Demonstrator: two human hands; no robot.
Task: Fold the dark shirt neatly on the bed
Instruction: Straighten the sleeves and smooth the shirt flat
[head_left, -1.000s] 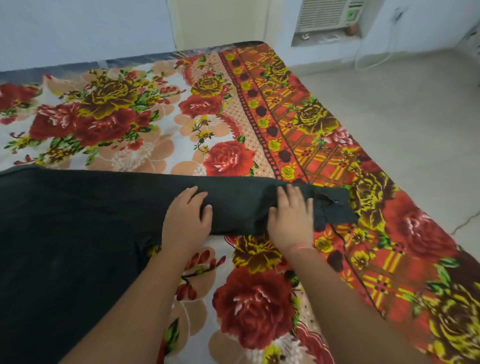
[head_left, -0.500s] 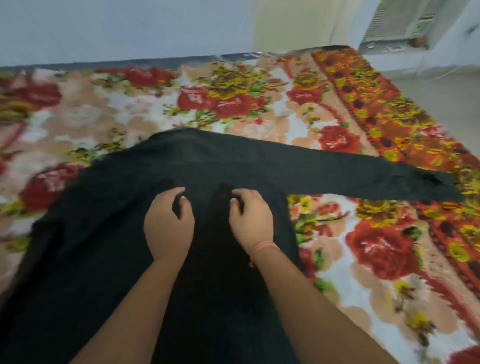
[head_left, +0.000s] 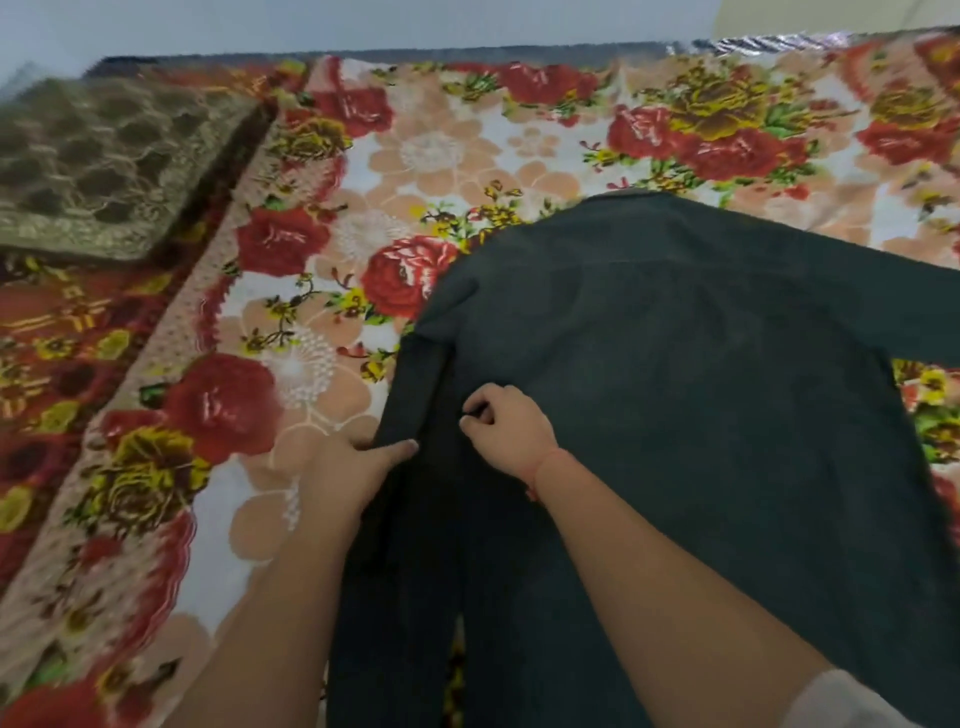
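The dark shirt (head_left: 701, 374) lies spread back-up on the bed (head_left: 441, 156), which has a floral sheet. Its collar points toward the far wall and one sleeve runs off to the right. The left sleeve (head_left: 410, 426) hangs down along the shirt's left side. My left hand (head_left: 358, 467) grips the edge of that sleeve, thumb on top of the cloth. My right hand (head_left: 506, 431) rests on the shirt body just right of the sleeve, fingers curled and pinching a small fold of fabric.
A brown patterned pillow (head_left: 104, 166) sits at the far left corner of the bed. A pale wall (head_left: 363, 23) runs along the bed's far edge. Floral sheet lies bare to the left of the shirt.
The view has swung left, from the shirt's right sleeve to its left side. Both hands left the right sleeve, crossed the shirt body and now hold cloth at the left sleeve.
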